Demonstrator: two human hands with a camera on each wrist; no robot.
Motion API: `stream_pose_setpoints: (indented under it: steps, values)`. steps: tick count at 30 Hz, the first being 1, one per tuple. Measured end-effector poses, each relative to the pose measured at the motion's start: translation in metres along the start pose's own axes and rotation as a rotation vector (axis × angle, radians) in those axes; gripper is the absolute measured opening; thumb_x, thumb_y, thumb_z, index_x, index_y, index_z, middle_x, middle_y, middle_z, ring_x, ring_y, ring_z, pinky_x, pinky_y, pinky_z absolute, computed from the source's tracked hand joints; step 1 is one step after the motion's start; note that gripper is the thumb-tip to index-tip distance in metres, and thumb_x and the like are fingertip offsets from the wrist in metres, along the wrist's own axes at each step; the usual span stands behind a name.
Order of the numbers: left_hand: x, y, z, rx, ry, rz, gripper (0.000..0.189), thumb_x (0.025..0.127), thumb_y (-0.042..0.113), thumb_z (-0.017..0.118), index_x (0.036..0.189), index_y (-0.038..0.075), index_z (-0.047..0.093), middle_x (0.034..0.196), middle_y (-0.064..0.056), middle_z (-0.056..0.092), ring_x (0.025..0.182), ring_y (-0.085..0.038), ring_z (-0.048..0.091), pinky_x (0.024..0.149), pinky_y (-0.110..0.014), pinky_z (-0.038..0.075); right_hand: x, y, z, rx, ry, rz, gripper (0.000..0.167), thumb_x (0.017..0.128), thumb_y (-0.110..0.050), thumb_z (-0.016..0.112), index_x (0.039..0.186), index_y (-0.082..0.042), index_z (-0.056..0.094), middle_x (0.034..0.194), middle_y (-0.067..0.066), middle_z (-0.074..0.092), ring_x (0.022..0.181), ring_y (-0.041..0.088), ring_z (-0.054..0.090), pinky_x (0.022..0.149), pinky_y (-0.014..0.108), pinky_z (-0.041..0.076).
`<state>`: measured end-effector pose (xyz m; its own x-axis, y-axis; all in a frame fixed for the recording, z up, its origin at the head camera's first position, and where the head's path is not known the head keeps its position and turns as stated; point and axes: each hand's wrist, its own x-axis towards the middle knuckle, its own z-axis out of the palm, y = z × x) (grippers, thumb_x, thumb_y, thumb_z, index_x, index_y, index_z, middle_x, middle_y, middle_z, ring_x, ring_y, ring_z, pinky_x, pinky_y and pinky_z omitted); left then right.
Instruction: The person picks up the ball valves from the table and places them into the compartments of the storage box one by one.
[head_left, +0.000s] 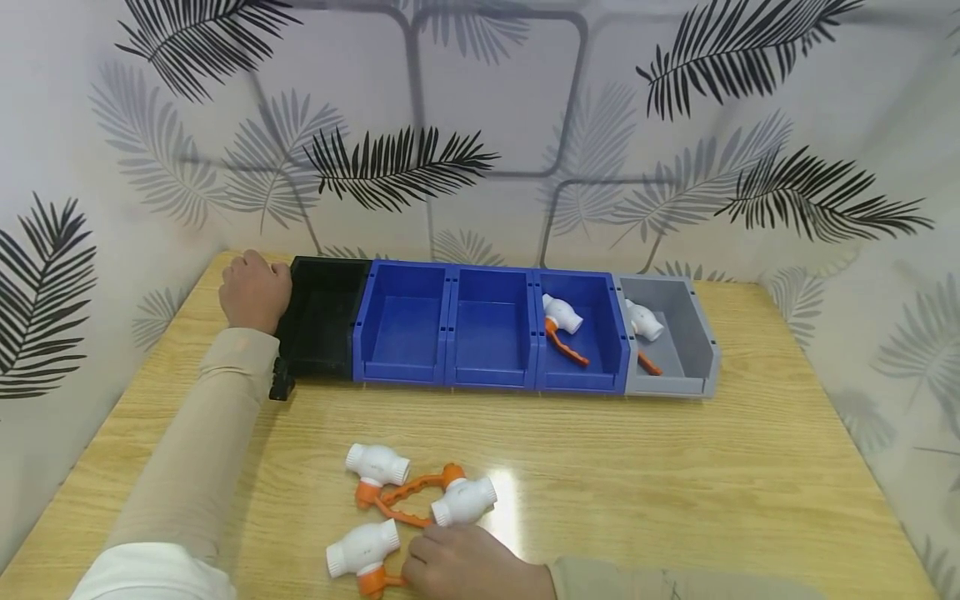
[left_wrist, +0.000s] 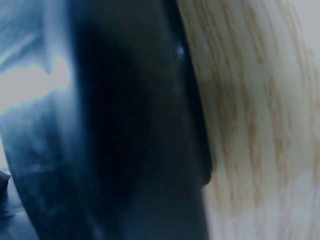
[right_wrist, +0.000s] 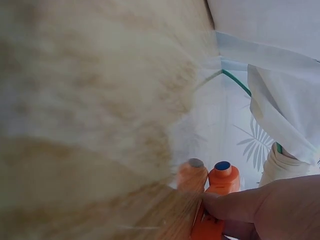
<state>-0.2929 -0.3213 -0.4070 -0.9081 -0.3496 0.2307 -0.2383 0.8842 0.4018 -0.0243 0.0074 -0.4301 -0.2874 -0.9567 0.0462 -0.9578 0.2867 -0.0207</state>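
Note:
My right hand [head_left: 468,562] pinches the orange lever of a white ball valve [head_left: 363,550] near the table's front. In the right wrist view, the thumb and fingers lie against the orange lever [right_wrist: 215,202]. Just beyond are two more white ball valves, one at left [head_left: 378,464] and one at right [head_left: 465,501], their orange levers close together. My left hand [head_left: 255,292] is beside the left wall of the black bin [head_left: 322,372]. Its fingers look bent, but whether they grip the wall is hidden. Black plastic [left_wrist: 135,120] fills much of the left wrist view.
Right of the black bin, a row continues with a left blue bin [head_left: 401,372], a middle blue bin [head_left: 491,377], a right blue bin [head_left: 581,381] and a grey bin [head_left: 667,385]. The last two hold one ball valve each. A leaf-patterned cloth [head_left: 495,100] hangs behind the wooden table [head_left: 750,467].

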Motion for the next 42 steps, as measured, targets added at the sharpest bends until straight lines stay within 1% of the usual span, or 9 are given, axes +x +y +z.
stream_pose_setpoints:
  steps: [5, 11, 22, 26, 30, 37, 40, 42]
  values:
    - [0.0, 0.0, 0.002, -0.001, 0.011, -0.005, 0.039, 0.093, 0.026, 0.031, 0.094, -0.011, 0.046, 0.091, -0.029, 0.047, 0.084, -0.046, 0.046, 0.071, -0.059, 0.039, 0.001, 0.0, 0.003, -0.009, 0.014, -0.016, 0.025, 0.094, -0.039, 0.045, 0.084, -0.022, 0.06, 0.078, -0.013, 0.051, 0.069, -0.001, 0.041, 0.059, 0.011, 0.033]
    - [0.0, -0.001, 0.003, 0.003, 0.022, -0.003, 0.041, 0.093, 0.027, 0.03, 0.093, -0.01, 0.047, 0.09, -0.029, 0.047, 0.084, -0.046, 0.046, 0.07, -0.059, 0.039, 0.001, 0.0, 0.003, -0.008, 0.016, -0.024, 0.026, 0.095, -0.04, 0.044, 0.084, -0.022, 0.06, 0.078, -0.013, 0.05, 0.07, -0.001, 0.041, 0.058, 0.011, 0.032]
    - [0.0, -0.002, 0.003, 0.0, 0.024, 0.0, 0.039, 0.093, 0.025, 0.029, 0.091, -0.01, 0.046, 0.09, -0.029, 0.047, 0.082, -0.046, 0.046, 0.068, -0.059, 0.039, 0.0, 0.0, 0.004, -0.01, 0.109, -0.052, 0.022, 0.093, -0.037, 0.048, 0.082, -0.021, 0.059, 0.076, -0.012, 0.048, 0.068, 0.0, 0.04, 0.055, 0.011, 0.029]
    - [-0.001, -0.001, 0.003, -0.007, 0.033, -0.001, 0.038, 0.092, 0.025, 0.03, 0.089, -0.009, 0.046, 0.088, -0.029, 0.047, 0.08, -0.046, 0.046, 0.067, -0.059, 0.039, 0.0, 0.001, 0.003, -0.007, 0.116, -0.059, 0.023, 0.093, -0.037, 0.047, 0.083, -0.02, 0.058, 0.076, -0.012, 0.047, 0.069, 0.0, 0.039, 0.055, 0.011, 0.028]
    - [-0.001, 0.0, 0.002, -0.005, 0.032, -0.002, 0.038, 0.092, 0.025, 0.03, 0.089, -0.01, 0.046, 0.089, -0.029, 0.047, 0.081, -0.046, 0.046, 0.068, -0.059, 0.039, -0.001, 0.001, 0.0, 0.02, 0.114, -0.064, 0.024, 0.094, -0.038, 0.046, 0.086, -0.019, 0.059, 0.078, -0.012, 0.047, 0.07, 0.0, 0.039, 0.058, 0.011, 0.03]
    - [0.0, 0.001, 0.001, -0.001, 0.03, -0.004, 0.038, 0.092, 0.025, 0.031, 0.09, -0.01, 0.047, 0.088, -0.029, 0.047, 0.081, -0.046, 0.047, 0.068, -0.059, 0.039, -0.004, 0.003, -0.01, -0.01, 0.168, -0.047, 0.011, 0.09, -0.027, 0.054, 0.091, -0.018, 0.061, 0.082, -0.01, 0.049, 0.074, 0.003, 0.042, 0.067, 0.013, 0.035]
    - [-0.001, 0.001, 0.001, 0.002, 0.035, -0.004, 0.039, 0.092, 0.025, 0.031, 0.09, -0.01, 0.047, 0.088, -0.029, 0.047, 0.081, -0.046, 0.047, 0.068, -0.059, 0.04, -0.006, 0.005, -0.017, 0.004, 0.165, -0.027, 0.014, 0.091, -0.029, 0.054, 0.094, -0.017, 0.061, 0.085, -0.009, 0.052, 0.077, 0.003, 0.044, 0.07, 0.012, 0.036]
    - [-0.001, 0.001, 0.001, 0.002, 0.036, -0.002, 0.038, 0.092, 0.025, 0.031, 0.09, -0.01, 0.047, 0.087, -0.029, 0.047, 0.081, -0.046, 0.047, 0.068, -0.059, 0.04, -0.007, 0.007, -0.021, 0.028, 0.154, -0.003, 0.02, 0.092, -0.034, 0.053, 0.097, -0.017, 0.061, 0.087, -0.009, 0.054, 0.079, 0.004, 0.045, 0.072, 0.013, 0.037]
